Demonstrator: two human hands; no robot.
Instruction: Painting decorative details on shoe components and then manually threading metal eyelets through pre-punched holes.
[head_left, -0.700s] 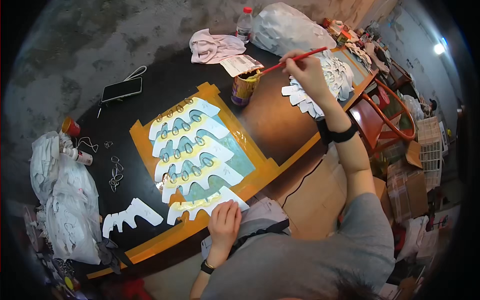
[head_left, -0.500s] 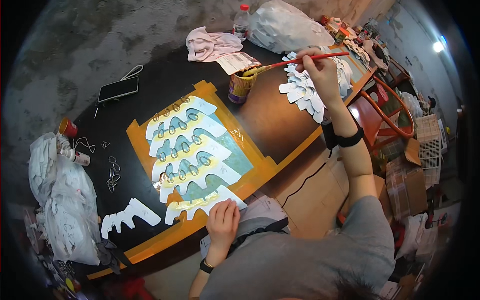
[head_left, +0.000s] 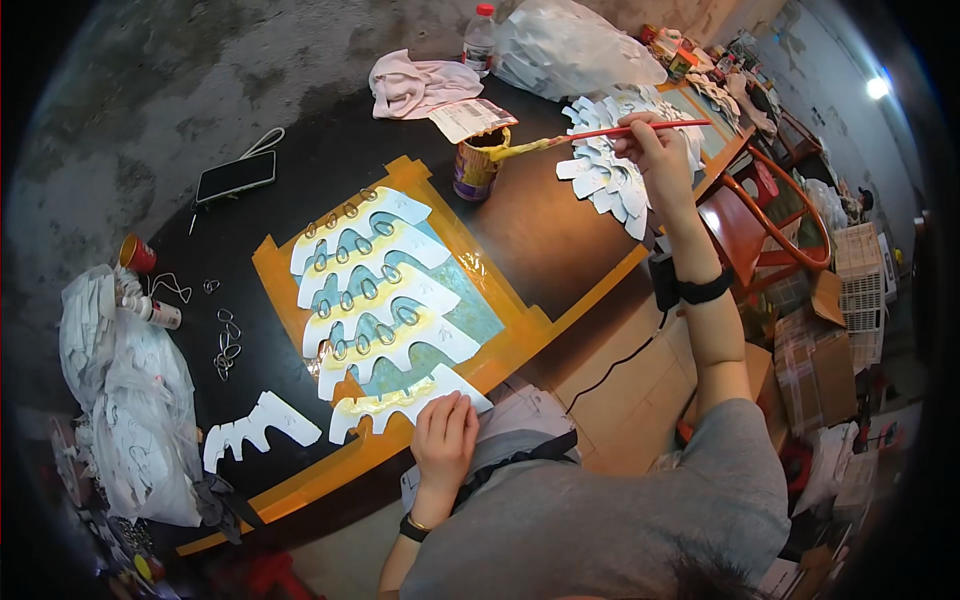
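Rings (head_left: 228, 345): loose on the dark tabletop (head_left: 260, 230), well apart from both hands.
Loose piece (head_left: 280, 415): white, scalloped, flat near the table's edge; left of the left hand, not touching.
Ringed pieces (head_left: 425, 290): four rows on the teal mat (head_left: 475, 305), just beyond the front piece; could smear or lose ring alignment under a low sleeve or brush.
Front piece (head_left: 405, 402): yellow along far edge; could slide or stick to skin, from uneven pressure or fingers straying into the coating. Right end under left fingertips; well apart from right hand, below and left of it.
Left hand (head_left: 445, 440): fingers together, slightly curled; pinching or merely pressing, cannot tell.
Can (head_left: 473, 178): upright, rim smeared yellow, between the hands; could tip from a snagged bristle end.
Brush (head_left: 600, 133): red handle, yellow end at can's rim; could drip from overloading.
Stack (head_left: 600, 180): white pieces beside right hand; could catch stray drips.
Right hand (head_left: 655, 150): closed around brush handle.
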